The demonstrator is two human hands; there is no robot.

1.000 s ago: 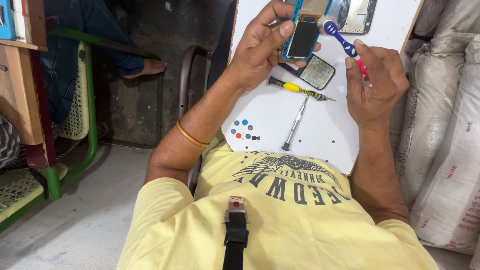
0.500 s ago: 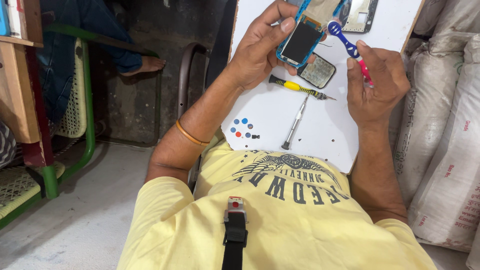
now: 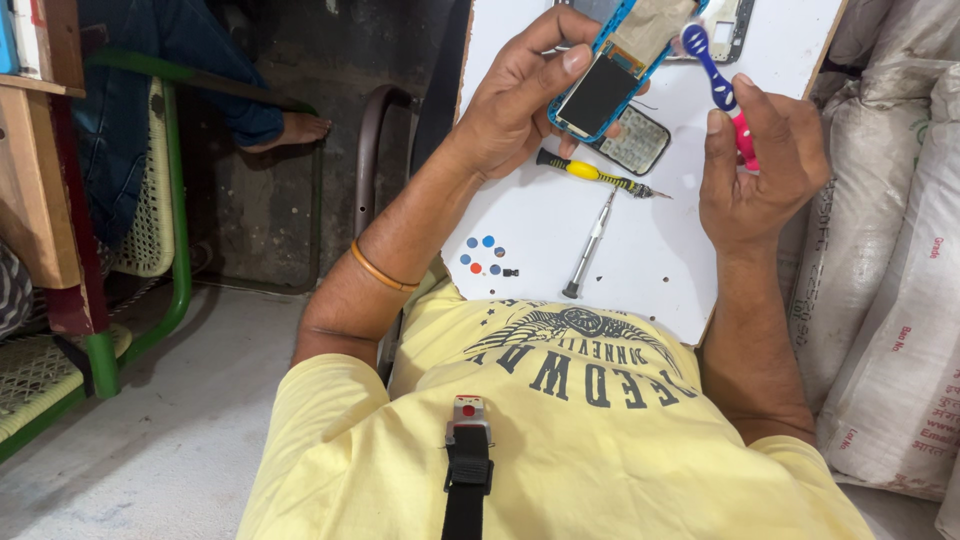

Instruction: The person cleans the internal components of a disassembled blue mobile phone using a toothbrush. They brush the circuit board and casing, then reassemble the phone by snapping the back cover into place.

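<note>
Left hand [image 3: 520,110] grips a blue-framed phone [image 3: 620,70] over the white board [image 3: 660,250]; right hand [image 3: 760,165] pinches a toothbrush [image 3: 715,80] beside it. Sacks [image 3: 890,300] on the right; phone's top cut off.

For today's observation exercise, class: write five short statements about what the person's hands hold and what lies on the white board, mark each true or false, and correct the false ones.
1. The left hand holds a blue-framed phone. True.
2. The right hand holds a pair of scissors. False: it holds a toothbrush with a blue head and a pink handle.
3. A yellow-handled screwdriver lies on the white board. True.
4. The metal tool lies on the floor. False: it lies on the board, below the screwdriver.
5. The small coloured dots sit near the board's left edge. True.
</note>
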